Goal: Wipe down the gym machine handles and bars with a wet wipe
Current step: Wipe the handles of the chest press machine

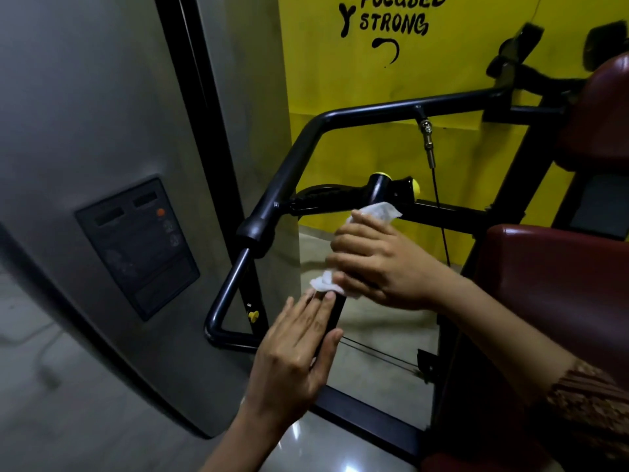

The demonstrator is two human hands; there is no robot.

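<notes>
In the head view, the right hand (381, 267) is clenched around the white crumpled wet wipe (378, 212), which is wrapped on the black upright handle bar (335, 315). The ends of the wipe come out above and below the fist. The left hand (296, 356), nearer and lower, lies with straight fingers on the same bar, fingertips just beside the wipe's lower end.
</notes>
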